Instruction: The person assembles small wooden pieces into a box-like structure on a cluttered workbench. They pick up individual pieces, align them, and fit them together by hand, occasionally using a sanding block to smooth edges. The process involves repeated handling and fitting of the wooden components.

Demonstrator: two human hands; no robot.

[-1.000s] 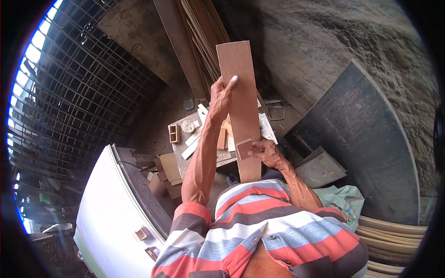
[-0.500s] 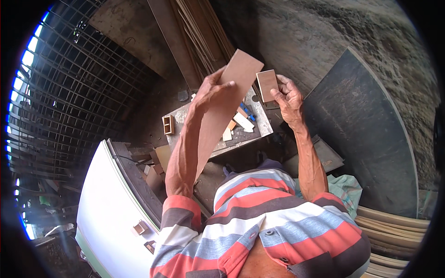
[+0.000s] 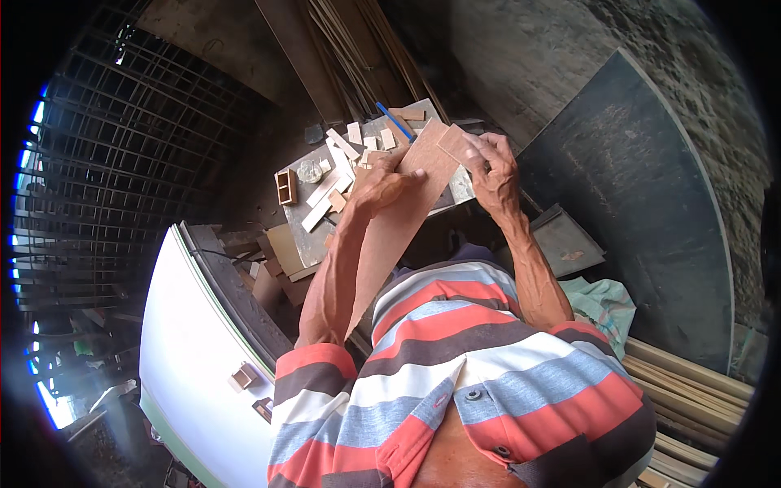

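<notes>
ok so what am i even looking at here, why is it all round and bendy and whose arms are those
There is no machine here: the picture comes from a wide fisheye camera worn on a person's head, looking down, so straight edges bend toward the rim. The arms and the striped shirt at the bottom belong to the wearer. The left hand holds a long thin brown board, and the right hand holds a small brown rectangular piece against its far end. Beyond the hands stands a small grey work table scattered with pale wood offcuts, a blue stick and a small open wooden box. A white panel lies at the lower left, a large dark sheet leans at the right.
</notes>
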